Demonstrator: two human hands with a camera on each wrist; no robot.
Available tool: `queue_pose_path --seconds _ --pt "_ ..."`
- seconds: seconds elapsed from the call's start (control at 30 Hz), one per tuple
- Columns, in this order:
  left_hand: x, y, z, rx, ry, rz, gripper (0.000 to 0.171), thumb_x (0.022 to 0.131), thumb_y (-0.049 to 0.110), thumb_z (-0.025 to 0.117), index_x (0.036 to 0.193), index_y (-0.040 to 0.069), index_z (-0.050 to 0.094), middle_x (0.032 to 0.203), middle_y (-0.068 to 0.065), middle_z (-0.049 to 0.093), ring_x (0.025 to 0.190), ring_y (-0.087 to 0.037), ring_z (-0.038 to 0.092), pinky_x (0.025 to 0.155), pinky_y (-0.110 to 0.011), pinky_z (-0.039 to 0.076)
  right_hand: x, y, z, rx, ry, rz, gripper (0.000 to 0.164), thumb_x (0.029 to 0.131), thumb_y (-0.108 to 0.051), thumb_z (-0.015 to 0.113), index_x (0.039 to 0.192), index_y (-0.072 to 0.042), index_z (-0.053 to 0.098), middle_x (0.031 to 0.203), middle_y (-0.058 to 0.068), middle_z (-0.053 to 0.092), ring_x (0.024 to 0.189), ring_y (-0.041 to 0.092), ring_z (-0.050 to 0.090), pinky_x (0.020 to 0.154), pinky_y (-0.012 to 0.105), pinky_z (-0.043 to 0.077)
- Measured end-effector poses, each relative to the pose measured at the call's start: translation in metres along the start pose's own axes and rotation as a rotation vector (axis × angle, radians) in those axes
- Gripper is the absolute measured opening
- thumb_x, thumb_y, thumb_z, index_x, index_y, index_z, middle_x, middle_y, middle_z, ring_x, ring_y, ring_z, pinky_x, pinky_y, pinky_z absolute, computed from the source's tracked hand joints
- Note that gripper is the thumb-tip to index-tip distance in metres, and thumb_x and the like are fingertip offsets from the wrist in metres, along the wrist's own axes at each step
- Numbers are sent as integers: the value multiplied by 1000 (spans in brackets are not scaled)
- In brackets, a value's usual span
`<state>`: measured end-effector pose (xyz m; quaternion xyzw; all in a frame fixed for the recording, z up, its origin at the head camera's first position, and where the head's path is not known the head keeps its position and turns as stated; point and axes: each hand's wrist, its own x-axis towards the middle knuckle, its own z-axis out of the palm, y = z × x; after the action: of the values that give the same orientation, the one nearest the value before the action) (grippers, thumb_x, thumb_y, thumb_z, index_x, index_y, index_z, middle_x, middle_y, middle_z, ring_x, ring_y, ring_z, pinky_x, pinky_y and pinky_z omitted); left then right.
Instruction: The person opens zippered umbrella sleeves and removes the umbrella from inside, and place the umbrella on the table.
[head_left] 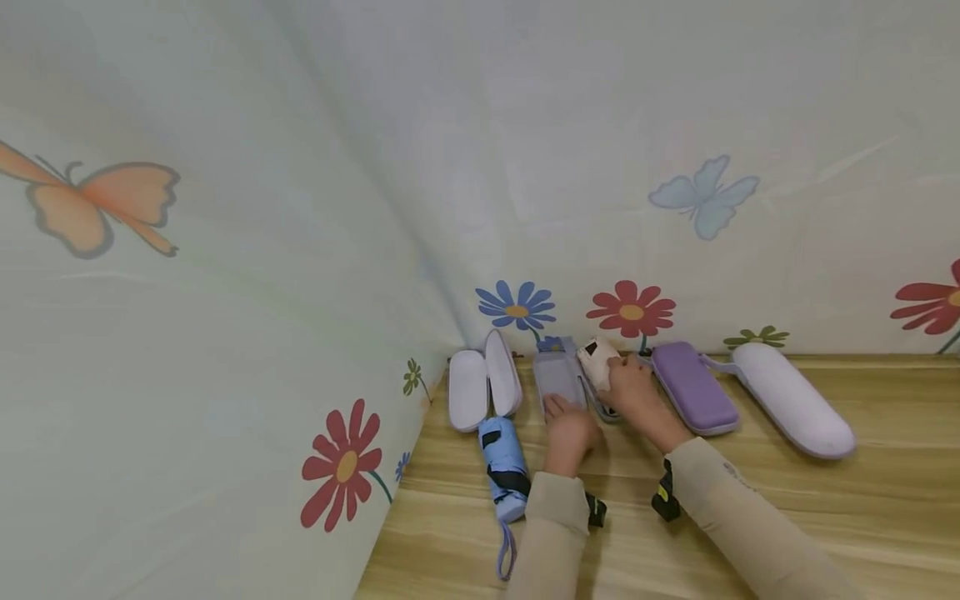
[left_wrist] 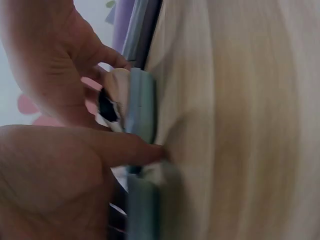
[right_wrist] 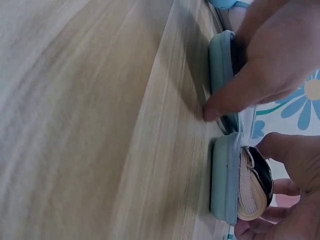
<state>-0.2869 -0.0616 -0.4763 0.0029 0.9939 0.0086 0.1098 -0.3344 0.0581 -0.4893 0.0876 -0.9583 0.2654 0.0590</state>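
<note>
A grey-blue zip case (head_left: 558,375) lies unfolded on the wooden table, its two halves side by side. My left hand (head_left: 573,429) rests on the left half, fingers inside it. In the right wrist view that hand's thumb (right_wrist: 220,107) points down past the near edge, beside the gap between the halves. A cream folded umbrella (head_left: 597,358) with a black patch sits in the right half, its rounded end showing above the zip rim (right_wrist: 232,175). My right hand (head_left: 637,396) grips the umbrella from its right side, fingers behind it and thumb on top.
Left of the hands stands an open white case (head_left: 468,392), with a blue folded umbrella (head_left: 504,462) and its wrist loop in front. To the right are a closed purple case (head_left: 693,387) and a long pale lilac case (head_left: 795,400). A flowered cloth wall (head_left: 570,208) borders the table (head_left: 885,500).
</note>
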Motion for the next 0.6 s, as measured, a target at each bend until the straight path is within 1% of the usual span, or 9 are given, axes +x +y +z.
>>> queue_pose_path --seconds 0.03,0.07,0.1,0.2,0.27,0.33,0.4,0.47,0.6 --pt "2 1 2 -28 -22 -11 62 97 33 60 146 -4 49 157 -29 30 148 -41 25 118 -43 29 0 1 0 -1 0 2 57 86 -17 77 126 17 56 122 41 52 118 57 47 102 67 37" --pt "4 2 3 -35 -37 -10 64 97 33 59 150 -1 45 157 -28 30 148 -41 26 118 -44 28 0 2 0 6 -7 13 58 87 -17 77 128 16 55 123 42 51 119 58 46 102 67 38" --pt "8 3 7 -41 -44 -8 63 98 34 59 151 2 45 157 -26 30 147 -41 27 118 -45 28 -1 3 -1 9 -13 21 59 87 -18 77 129 16 54 125 42 50 120 59 45 102 67 38" --pt "17 5 9 7 -68 8 63 101 44 55 152 10 44 157 -20 32 146 -36 28 119 -45 25 0 3 -1 43 -44 59 62 89 -19 75 136 14 51 131 42 45 123 61 42 100 67 40" --pt "20 5 10 27 -77 25 65 102 51 53 155 15 42 160 -15 30 149 -34 24 121 -46 19 0 3 -1 56 -67 87 64 91 -20 74 140 12 49 136 42 42 125 62 41 98 67 42" --pt "20 4 7 47 -82 35 73 99 59 53 158 18 37 164 -10 27 153 -30 17 123 -45 13 0 3 -1 62 -79 102 65 92 -22 73 143 10 47 138 41 40 127 61 40 96 68 43" --pt "21 2 8 55 -61 56 76 98 62 54 158 19 36 165 -7 25 155 -30 13 124 -45 10 -1 4 -1 68 -89 120 67 93 -23 72 145 8 46 141 40 38 129 61 37 95 68 43" --pt "25 0 14 50 -44 74 80 97 65 52 159 19 32 167 -6 23 155 -31 10 124 -46 8 -1 5 0 66 -85 120 67 94 -23 71 146 8 44 143 40 36 130 61 35 97 69 42" --pt "36 -4 26 -2 -39 75 95 95 71 49 163 14 18 169 -9 12 156 -31 4 125 -45 4 -1 8 -1 52 -71 111 68 94 -23 71 146 10 43 145 40 34 132 62 33 103 69 37"
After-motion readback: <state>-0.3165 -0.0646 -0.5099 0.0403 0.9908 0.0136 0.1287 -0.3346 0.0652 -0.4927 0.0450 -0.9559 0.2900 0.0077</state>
